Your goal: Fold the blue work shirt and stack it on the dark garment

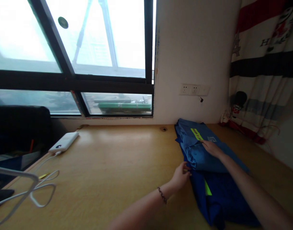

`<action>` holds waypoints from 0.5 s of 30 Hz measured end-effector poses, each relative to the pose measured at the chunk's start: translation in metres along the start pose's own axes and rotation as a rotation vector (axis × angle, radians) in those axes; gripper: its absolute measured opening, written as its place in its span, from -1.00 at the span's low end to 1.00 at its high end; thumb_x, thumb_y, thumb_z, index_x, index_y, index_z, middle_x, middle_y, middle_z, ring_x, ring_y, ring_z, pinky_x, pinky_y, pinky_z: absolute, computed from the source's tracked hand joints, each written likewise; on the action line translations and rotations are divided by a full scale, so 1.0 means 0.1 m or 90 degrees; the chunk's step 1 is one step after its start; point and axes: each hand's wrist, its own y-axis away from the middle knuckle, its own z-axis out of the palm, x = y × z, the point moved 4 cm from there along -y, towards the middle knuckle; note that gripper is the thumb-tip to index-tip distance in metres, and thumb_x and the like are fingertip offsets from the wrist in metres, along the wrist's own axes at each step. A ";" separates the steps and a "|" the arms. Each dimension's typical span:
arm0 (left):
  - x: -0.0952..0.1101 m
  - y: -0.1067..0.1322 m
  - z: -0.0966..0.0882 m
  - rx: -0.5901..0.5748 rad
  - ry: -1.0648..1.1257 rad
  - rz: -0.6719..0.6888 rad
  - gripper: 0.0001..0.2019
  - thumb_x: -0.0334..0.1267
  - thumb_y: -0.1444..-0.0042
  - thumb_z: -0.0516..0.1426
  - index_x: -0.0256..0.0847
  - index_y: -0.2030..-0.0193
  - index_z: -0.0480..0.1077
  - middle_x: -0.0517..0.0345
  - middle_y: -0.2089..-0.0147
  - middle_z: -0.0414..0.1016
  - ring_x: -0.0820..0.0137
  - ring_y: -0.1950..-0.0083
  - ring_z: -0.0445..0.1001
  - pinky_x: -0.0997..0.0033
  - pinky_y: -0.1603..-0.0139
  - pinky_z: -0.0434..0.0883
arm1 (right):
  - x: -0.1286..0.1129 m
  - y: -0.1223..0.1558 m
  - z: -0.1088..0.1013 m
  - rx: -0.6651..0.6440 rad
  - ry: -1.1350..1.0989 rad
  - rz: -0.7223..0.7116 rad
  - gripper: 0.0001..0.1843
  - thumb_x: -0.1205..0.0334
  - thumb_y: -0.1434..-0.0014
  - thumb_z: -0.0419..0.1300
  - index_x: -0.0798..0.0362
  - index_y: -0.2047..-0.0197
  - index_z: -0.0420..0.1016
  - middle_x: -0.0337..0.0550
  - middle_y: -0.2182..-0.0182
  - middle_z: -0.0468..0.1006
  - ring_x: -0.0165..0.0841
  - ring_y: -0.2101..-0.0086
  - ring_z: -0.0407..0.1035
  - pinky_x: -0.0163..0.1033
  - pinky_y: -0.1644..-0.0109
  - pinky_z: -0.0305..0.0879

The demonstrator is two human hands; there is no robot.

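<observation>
A pile of folded blue clothes [208,163] with neon-yellow strips lies on the right side of the wooden desk [117,166]. My right hand [211,147] rests flat on the top garment, fingers stretched out. At the pile's left edge, my left hand [181,175] has its fingers curled against the blue cloth; a bead bracelet is on that wrist. I cannot see whether the fingers pinch the fabric.
A white power bank [64,141] with its cable lies at the desk's left edge. White clothes hangers [24,188] sit at the near left. A window, a wall socket [193,89] and a striped curtain [261,70] stand behind the desk.
</observation>
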 end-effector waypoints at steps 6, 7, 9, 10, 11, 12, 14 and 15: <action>0.29 0.85 -0.75 -0.006 -0.217 0.170 -0.68 -0.48 -0.02 -0.06 -0.25 0.07 0.30 0.00 0.19 0.43 0.42 0.24 0.42 0.42 0.23 0.36 | -0.25 0.09 -0.03 0.080 0.095 0.041 -0.52 0.02 -0.20 -0.18 0.12 0.20 0.45 0.03 0.22 0.49 -0.21 0.14 0.33 -0.20 0.04 0.14; 0.34 0.97 -0.93 0.013 -0.261 0.186 -0.71 -0.46 -0.05 -0.07 -0.25 0.10 0.32 0.02 0.22 0.44 0.41 0.22 0.42 0.41 0.20 0.36 | -0.24 0.14 -0.08 0.096 0.108 0.050 -0.53 0.03 -0.19 -0.19 0.11 0.25 0.47 0.02 0.27 0.50 -0.21 0.16 0.34 -0.20 0.06 0.15; 0.41 1.17 -1.27 0.048 -0.351 0.209 -0.73 -0.44 -0.08 -0.09 -0.24 0.15 0.35 0.05 0.25 0.46 0.41 0.22 0.42 0.41 0.16 0.35 | -0.19 0.34 -0.21 0.146 0.120 0.067 -0.53 0.05 -0.18 -0.19 0.08 0.34 0.48 0.01 0.33 0.51 -0.19 0.19 0.35 -0.18 0.09 0.17; 0.43 1.25 -1.43 0.053 -0.394 0.216 -0.73 -0.44 -0.09 -0.10 -0.23 0.15 0.35 0.06 0.25 0.46 0.42 0.22 0.42 0.41 0.15 0.34 | -0.14 0.49 -0.27 0.182 0.120 0.074 -0.52 0.05 -0.16 -0.20 0.07 0.38 0.48 0.02 0.36 0.51 -0.18 0.21 0.35 -0.16 0.10 0.18; 0.45 1.31 -1.58 0.054 -0.434 0.220 -0.72 -0.45 -0.09 -0.11 -0.22 0.15 0.35 0.06 0.25 0.47 0.41 0.21 0.42 0.41 0.15 0.34 | -0.09 0.69 -0.31 0.225 0.117 0.084 -0.51 0.04 -0.15 -0.20 0.06 0.43 0.47 0.03 0.39 0.50 -0.16 0.23 0.35 -0.13 0.11 0.19; 0.46 1.36 -1.72 0.051 -0.471 0.223 -0.71 -0.46 -0.08 -0.12 -0.22 0.15 0.36 0.06 0.24 0.47 0.41 0.20 0.42 0.42 0.16 0.34 | -0.02 0.94 -0.33 0.274 0.106 0.095 -0.51 0.02 -0.13 -0.21 0.04 0.47 0.45 0.05 0.40 0.49 -0.14 0.25 0.36 -0.11 0.12 0.19; 0.48 1.43 -1.95 0.053 -0.528 0.230 -0.69 -0.48 -0.06 -0.12 -0.21 0.17 0.36 0.06 0.23 0.46 0.41 0.21 0.42 0.43 0.18 0.34 | 0.11 1.59 -0.29 0.402 0.066 0.146 -0.53 -0.01 -0.10 -0.22 -0.03 0.54 0.41 0.09 0.43 0.46 -0.08 0.24 0.34 -0.05 0.12 0.20; 0.48 1.44 -2.05 0.060 -0.548 0.236 -0.69 -0.49 -0.05 -0.12 -0.21 0.18 0.37 0.06 0.24 0.46 0.41 0.21 0.41 0.44 0.20 0.34 | 0.17 1.97 -0.23 0.481 0.035 0.190 -0.54 -0.03 -0.08 -0.24 -0.09 0.57 0.38 0.09 0.46 0.44 -0.05 0.24 0.33 0.00 0.12 0.19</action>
